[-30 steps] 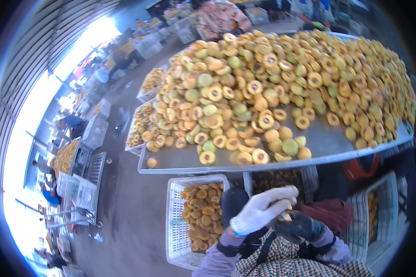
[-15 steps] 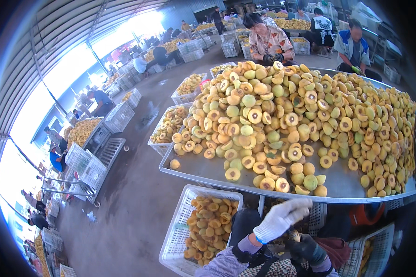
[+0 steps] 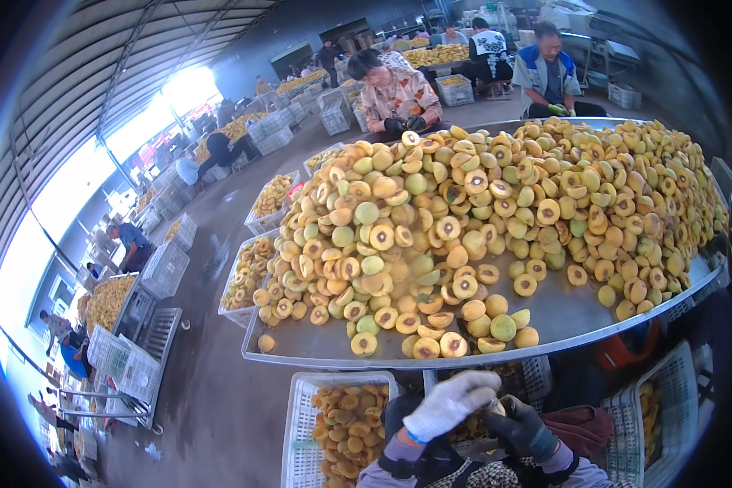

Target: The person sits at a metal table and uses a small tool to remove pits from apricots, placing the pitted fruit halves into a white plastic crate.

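Observation:
My left hand (image 3: 451,404), in a white knit glove, is close in front of me, its fingers bent together toward my right hand; what they grip, if anything, is hidden. My right hand (image 3: 522,426), in a dark glove, is closed on a small pale piece (image 3: 496,409), partly covered and too small to name surely. Just beyond both hands lies a big heap of halved yellow peaches (image 3: 431,236), many with brown stone hollows, on a metal-topped table (image 3: 557,329). Left of my hands stands a white plastic crate (image 3: 299,423) holding darker, orange fruit halves (image 3: 346,431).
More crates of fruit (image 3: 250,276) line the table's left side. Another crate (image 3: 675,407) stands at my right, beside a dark red cloth (image 3: 577,427). Two people (image 3: 403,93) work across the heap. A wheeled cart (image 3: 159,350) with crates stands at left.
My left hand has come down from its raised, stretched pose beside the table edge to meet my right hand. The whole view has turned a little, shifting the heap leftward.

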`<action>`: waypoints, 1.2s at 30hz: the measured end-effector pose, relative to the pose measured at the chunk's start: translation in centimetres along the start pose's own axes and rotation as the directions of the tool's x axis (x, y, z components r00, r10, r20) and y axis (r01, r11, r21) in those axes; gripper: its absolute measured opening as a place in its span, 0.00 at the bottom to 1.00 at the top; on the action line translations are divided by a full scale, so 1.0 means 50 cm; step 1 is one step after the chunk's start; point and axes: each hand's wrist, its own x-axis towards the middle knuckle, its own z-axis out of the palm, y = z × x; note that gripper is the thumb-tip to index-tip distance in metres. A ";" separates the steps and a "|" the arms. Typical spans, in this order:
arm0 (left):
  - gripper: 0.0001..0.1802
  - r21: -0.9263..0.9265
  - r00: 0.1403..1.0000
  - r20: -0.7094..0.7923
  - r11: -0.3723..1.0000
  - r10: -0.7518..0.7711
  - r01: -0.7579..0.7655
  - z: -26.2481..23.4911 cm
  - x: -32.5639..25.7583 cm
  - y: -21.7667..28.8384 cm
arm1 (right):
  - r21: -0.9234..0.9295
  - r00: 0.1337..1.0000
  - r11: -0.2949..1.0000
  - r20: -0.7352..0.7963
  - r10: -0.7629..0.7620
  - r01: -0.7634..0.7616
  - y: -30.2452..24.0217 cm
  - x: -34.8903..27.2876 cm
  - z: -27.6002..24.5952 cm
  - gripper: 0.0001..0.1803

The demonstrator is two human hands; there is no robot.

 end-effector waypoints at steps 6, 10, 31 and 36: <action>0.30 0.828 0.836 -0.527 0.316 0.157 0.463 -0.202 0.045 -0.139 | 0.032 0.984 0.985 0.053 0.168 -0.170 -0.064 -0.009 0.007 0.12; 0.32 0.755 0.846 -0.514 0.395 -0.140 0.524 -0.234 0.082 -0.144 | 0.023 0.970 0.971 0.048 0.238 -0.239 -0.061 -0.011 0.017 0.14; 0.26 -0.327 0.928 -0.367 0.942 -0.059 -0.069 -0.060 0.035 -0.078 | 0.255 0.953 0.956 0.295 0.064 -0.143 -0.097 -0.040 0.024 0.18; 0.22 -0.544 0.950 -0.303 0.832 -0.072 -0.111 0.044 -0.013 0.008 | 0.322 0.947 0.938 0.321 0.021 -0.130 -0.126 -0.050 0.027 0.18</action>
